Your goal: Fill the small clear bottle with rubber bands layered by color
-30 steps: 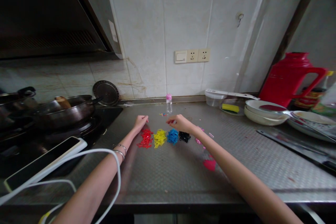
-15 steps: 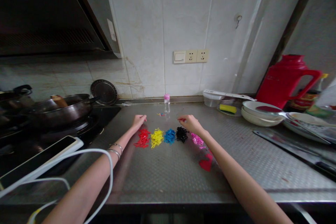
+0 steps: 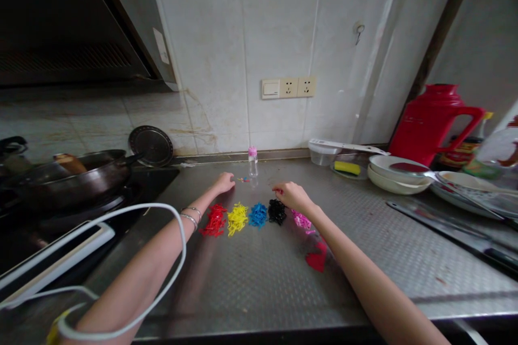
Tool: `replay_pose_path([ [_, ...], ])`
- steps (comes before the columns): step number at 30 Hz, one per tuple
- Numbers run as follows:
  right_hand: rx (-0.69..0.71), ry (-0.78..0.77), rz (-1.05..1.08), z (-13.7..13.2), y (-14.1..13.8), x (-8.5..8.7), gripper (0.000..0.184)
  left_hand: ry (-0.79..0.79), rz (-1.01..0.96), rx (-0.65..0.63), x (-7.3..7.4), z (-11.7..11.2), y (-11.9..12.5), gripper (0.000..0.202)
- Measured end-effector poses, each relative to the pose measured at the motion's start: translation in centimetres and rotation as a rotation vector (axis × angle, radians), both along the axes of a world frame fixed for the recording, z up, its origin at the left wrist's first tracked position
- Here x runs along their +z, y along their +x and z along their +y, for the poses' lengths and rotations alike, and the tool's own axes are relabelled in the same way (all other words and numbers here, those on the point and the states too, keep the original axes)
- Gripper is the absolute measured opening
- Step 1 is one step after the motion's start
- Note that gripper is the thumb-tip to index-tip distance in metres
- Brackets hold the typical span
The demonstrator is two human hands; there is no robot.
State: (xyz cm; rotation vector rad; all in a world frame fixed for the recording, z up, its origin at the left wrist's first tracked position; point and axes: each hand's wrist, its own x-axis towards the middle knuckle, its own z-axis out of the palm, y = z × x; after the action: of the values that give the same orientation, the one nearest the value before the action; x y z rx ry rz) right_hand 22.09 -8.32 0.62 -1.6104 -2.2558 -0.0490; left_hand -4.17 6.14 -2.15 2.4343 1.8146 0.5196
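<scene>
Head view: stainless worktop (image 3: 251, 285) carrying a row of small plastic pieces in heaps: red heap (image 3: 214, 221), yellow heap (image 3: 237, 219), blue heap (image 3: 258, 215), black heap (image 3: 277, 211), pink heap (image 3: 301, 220). Left hand (image 3: 224, 183) loosely curled, nothing visible in it, beyond the red heap, near tiny coloured bits (image 3: 243, 179). Right hand (image 3: 293, 197) narrow, fingertips pinched just beyond the black heap; anything held is too small to tell. Small clear bottle (image 3: 253, 163), pink cap, stands between the hands, further back.
</scene>
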Motion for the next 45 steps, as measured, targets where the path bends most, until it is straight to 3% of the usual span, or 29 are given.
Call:
replay_pose_path([
  [14, 0.051, -0.019, 0.056, -0.2, -0.4, 0.1, 0.027, 0.07, -0.062, 0.002, -0.2, -0.1, 1.7, 0.021],
  [35, 0.043, -0.032, 0.049, -0.1, -0.2, -0.2, 0.026, 0.114, -0.136, 0.061, 0.4, -1.7, 2.3, 0.018],
  [41, 0.04, 0.0, 0.08, 0.1, -0.2, -0.5, 0.026, 0.146, -0.268, -0.02, 1.3, -2.1, 2.0, 0.019],
  [45, 0.086, 0.039, 0.242, 0.4, -0.3, -0.7, 0.027, 0.157, -0.412, -0.097, 2.1, -3.1, 2.0, 0.018],
])
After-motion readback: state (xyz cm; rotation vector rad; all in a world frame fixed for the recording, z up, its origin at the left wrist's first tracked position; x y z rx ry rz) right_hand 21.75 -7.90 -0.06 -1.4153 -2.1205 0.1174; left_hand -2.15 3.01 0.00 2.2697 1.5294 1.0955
